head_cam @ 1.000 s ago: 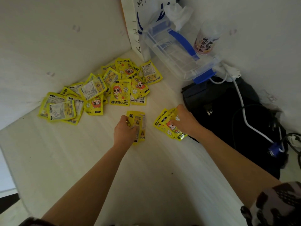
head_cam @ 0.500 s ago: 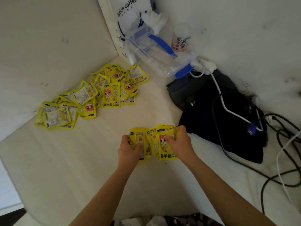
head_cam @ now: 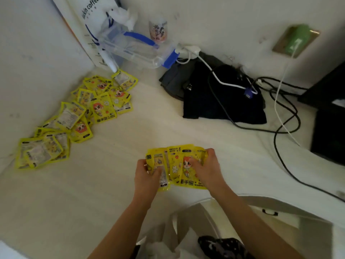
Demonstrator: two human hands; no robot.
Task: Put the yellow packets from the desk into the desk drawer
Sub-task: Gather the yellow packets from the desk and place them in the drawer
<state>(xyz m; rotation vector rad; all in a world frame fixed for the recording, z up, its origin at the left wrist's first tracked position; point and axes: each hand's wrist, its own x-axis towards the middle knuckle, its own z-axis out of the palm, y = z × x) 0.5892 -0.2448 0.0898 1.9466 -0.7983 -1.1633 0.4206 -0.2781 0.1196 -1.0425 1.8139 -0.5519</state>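
Both hands hold a fanned bunch of yellow packets (head_cam: 175, 165) just above the white desk (head_cam: 93, 184), near its front edge. My left hand (head_cam: 147, 176) grips the bunch's left side, and my right hand (head_cam: 207, 169) grips the right side with the thumb across a cartoon face. A loose pile of several more yellow packets (head_cam: 78, 116) lies on the desk at the back left, along the wall. Below the desk edge at the right, a white drawer front with a dark handle (head_cam: 269, 213) shows; whether it is open I cannot tell.
A clear plastic box with blue clips (head_cam: 134, 47) and a white coffee bag (head_cam: 89, 21) stand in the back corner. A black bag (head_cam: 220, 101) with white and black cables (head_cam: 280, 116) over it lies to the right. A dark object (head_cam: 330, 116) fills the right edge.
Both hands drew back from the pile toward the desk's front edge and brought their separate packets together into one fanned bunch. The view shifted right and down, and the drawer front came into view.
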